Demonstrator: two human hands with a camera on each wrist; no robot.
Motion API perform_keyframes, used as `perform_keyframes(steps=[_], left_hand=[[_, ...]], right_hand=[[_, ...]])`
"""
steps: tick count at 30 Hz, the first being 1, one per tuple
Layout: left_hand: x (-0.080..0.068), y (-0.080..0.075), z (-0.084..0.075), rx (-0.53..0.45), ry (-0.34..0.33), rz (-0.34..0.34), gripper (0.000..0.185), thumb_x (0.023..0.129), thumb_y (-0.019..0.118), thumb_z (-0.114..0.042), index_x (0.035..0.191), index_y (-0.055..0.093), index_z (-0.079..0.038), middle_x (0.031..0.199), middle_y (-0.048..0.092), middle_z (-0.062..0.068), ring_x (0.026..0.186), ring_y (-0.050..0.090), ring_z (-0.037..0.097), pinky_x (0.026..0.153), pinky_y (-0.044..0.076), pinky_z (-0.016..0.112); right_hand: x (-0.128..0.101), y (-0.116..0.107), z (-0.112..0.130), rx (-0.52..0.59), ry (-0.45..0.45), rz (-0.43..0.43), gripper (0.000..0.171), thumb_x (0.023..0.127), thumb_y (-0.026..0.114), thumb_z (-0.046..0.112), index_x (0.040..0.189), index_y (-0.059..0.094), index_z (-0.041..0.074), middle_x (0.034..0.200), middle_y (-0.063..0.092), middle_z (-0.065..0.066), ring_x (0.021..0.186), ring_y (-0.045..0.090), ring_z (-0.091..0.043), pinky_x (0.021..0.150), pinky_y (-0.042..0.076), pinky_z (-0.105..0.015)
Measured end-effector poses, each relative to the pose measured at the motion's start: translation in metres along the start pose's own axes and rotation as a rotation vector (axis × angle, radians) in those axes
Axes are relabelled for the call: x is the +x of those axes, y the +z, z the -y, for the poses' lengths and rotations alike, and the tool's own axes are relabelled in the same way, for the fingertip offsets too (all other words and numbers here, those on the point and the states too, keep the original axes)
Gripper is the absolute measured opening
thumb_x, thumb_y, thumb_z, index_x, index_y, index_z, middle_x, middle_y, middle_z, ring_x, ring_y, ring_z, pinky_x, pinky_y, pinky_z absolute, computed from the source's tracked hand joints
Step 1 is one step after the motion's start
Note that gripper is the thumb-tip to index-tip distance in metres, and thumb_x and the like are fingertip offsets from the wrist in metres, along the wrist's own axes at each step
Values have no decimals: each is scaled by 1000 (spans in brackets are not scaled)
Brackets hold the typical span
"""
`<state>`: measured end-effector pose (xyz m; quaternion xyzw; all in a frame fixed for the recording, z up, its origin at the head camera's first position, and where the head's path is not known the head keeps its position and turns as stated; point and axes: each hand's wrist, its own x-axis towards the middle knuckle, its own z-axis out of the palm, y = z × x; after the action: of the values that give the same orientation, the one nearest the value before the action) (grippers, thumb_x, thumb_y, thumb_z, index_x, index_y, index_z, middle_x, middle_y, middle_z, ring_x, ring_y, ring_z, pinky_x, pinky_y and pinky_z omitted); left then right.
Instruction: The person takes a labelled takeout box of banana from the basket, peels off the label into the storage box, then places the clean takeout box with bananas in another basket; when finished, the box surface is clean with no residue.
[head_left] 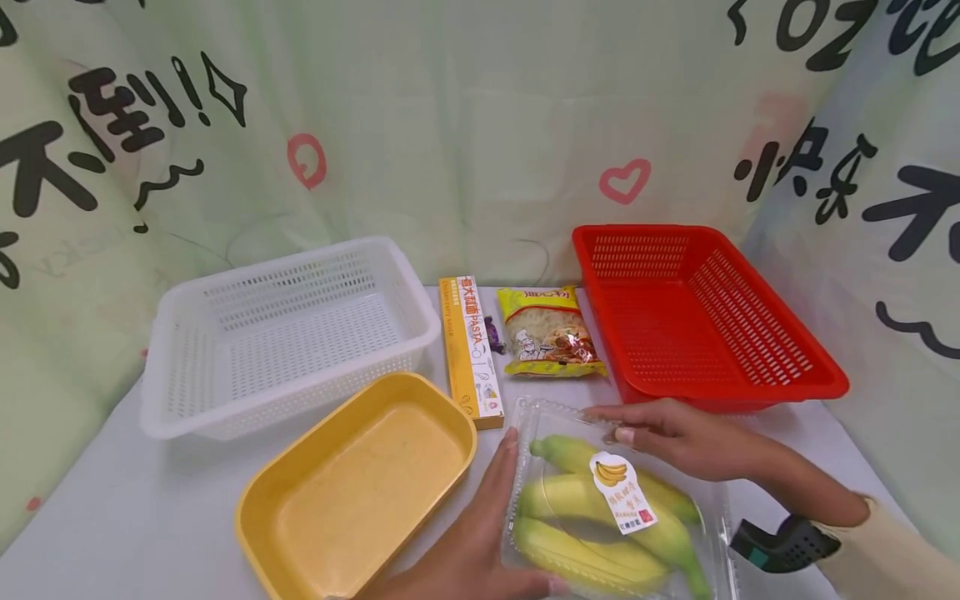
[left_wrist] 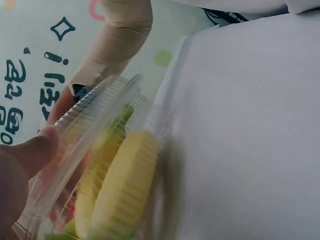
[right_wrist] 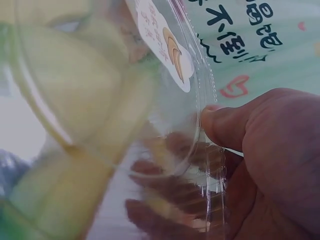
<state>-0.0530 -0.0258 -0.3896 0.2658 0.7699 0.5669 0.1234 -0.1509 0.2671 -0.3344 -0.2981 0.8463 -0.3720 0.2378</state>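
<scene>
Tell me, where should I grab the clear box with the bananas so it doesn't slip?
Probably by its two opposite edges, one hand from each side. The clear banana box is wide, flat and smooth, so one hand likely can't span it. Here the left hand holds its left edge and the right hand its far edge. Its ridged rim gives fingers something to catch, thumb on top and fingers underneath.

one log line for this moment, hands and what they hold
left hand: holds clear banana box at left edge | right hand: grips far edge | box: on table, right of yellow tray
</scene>
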Motion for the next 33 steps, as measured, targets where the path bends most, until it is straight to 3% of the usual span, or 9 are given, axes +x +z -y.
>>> perform_keyframes(steps=[4, 9, 16, 24, 29, 33], left_hand=[[0, 7, 10, 2, 25, -43, 121, 76, 84, -35, 157, -4, -16, 163, -6, 3, 147, 1, 26, 116, 10, 43], [2, 10, 20, 55, 77, -111, 121, 75, 85, -39, 157, 0, -15, 163, 1, 3, 146, 8, 26, 115, 15, 41], [3, 10, 28, 53, 61, -143, 122, 73, 85, -43, 157, 2, -14, 162, 5, 6, 145, 13, 26, 114, 18, 41], [1, 11, 27, 59, 61, -137, 121, 75, 83, -43, 157, 1, -12, 162, 5, 10, 145, 12, 29, 114, 18, 45], [0, 11, 23, 42, 22, -118, 122, 75, 82, -46, 157, -2, -16, 162, 1, 6, 146, 9, 27, 114, 17, 49], [-2, 11, 21, 5, -15, -108, 123, 74, 83, -45, 157, -3, -19, 162, -1, 3, 146, 6, 23, 114, 14, 49]], right_hand=[[4, 1, -3, -23, 12, -2, 42, 99, 57, 21, 141, 54, 15, 138, 55, -7, 124, 49, -32, 90, 52, -33], [9, 1, -6, -94, 22, -6, 41, 100, 56, 24, 140, 55, 16, 137, 56, -5, 122, 53, -26, 93, 51, -37], [17, 4, -9, -165, 26, 8, 41, 100, 56, 24, 141, 55, 17, 135, 58, -1, 113, 55, -16, 94, 49, -33], [15, 2, 0, -201, 8, -59, 40, 97, 59, 13, 138, 57, 13, 115, 66, -5, 83, 57, -16, 69, 50, -26], [8, -3, 12, -190, -53, -137, 39, 95, 64, 14, 134, 61, 11, 128, 63, -7, 98, 64, -19, 71, 55, -24], [4, -3, 20, -100, -71, -108, 36, 94, 65, 16, 130, 64, 12, 124, 66, -2, 107, 64, -20, 78, 56, -27]])
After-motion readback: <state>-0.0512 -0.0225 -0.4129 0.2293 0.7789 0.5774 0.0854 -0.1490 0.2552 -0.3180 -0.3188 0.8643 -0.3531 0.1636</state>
